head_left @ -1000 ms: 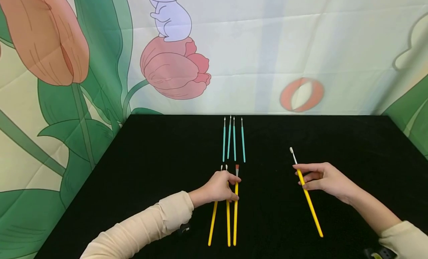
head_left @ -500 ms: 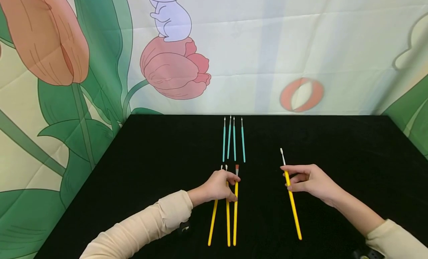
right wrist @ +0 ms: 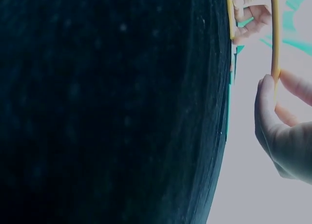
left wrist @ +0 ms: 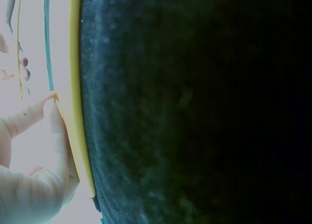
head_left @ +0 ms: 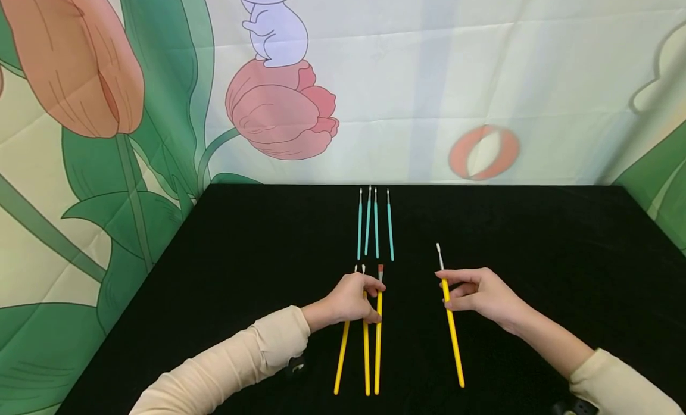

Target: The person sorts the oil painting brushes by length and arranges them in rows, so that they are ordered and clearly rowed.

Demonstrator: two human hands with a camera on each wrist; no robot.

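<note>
My right hand (head_left: pixel 482 293) pinches a yellow-handled paintbrush (head_left: pixel 454 340) between thumb and fingers, its pale bristles pointing away from me. In the right wrist view the same yellow handle (right wrist: pixel 276 33) runs past the fingertips. My left hand (head_left: pixel 351 297) reaches over three yellow paintbrushes, its thumb and a finger on the rightmost, a red-tipped flat paintbrush (head_left: pixel 377 358). The middle yellow paintbrush (head_left: pixel 367 361) and the left yellow paintbrush (head_left: pixel 341 361) lie partly hidden under that hand. Yellow handle (left wrist: pixel 75 87) shows beside the left fingers in the left wrist view.
Several turquoise paintbrushes (head_left: pixel 376 224) lie side by side farther back on the black tabletop (head_left: pixel 257 242), bristles toward the rear. Behind the table hangs a cloth backdrop (head_left: pixel 396 93) printed with tulips and a rabbit.
My right hand has carried its yellow paintbrush leftward, toward the other yellow ones, and the brush has turned more upright in view. The left hand stays almost in place.
</note>
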